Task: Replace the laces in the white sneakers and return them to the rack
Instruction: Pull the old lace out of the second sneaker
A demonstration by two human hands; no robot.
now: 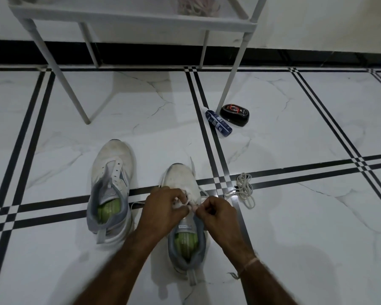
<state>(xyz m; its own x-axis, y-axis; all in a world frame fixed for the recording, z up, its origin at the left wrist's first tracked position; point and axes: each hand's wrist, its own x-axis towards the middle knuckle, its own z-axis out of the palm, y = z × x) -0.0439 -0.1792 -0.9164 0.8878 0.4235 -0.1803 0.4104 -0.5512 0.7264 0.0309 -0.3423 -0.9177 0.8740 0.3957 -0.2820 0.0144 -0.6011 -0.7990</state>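
"Hands: where are they?"

"Both are low over one sneaker [182, 180], meeting at its eyelets. The left hand [163, 208] has its fingers curled and pinches a white lace [184, 204]. The right hand [216, 213] pinches the same lace just beside it, thumb pressed against bent fingers. A thin thread band [250, 263] circles the right wrist."

"How does that sneaker sit?"

"Upright on the tiled floor [295, 238], toe pointing away, heel toward the person, green insole showing. Strands of the lace trail out on both sides of it, and one runs up past the toe."

"And the other one?"

"The second sneaker [112, 164] stands to the left, near but not touching, also toe away. Its eyelets are bare and its tongue is open."

"Anything else on the floor?"

"A loose lace [244, 191] lies in a heap to the right of the hands, on the black stripes, apart from the shoe. Farther off, a dark blue tube [218, 121] lies flat just beside a black oval case [234, 114], at the foot of a rack leg."

"The rack?"

"The white rack [128, 16] stands beyond the shoes, against the wall. Something pinkish sits on its shelf, too blurred to tell what it is."
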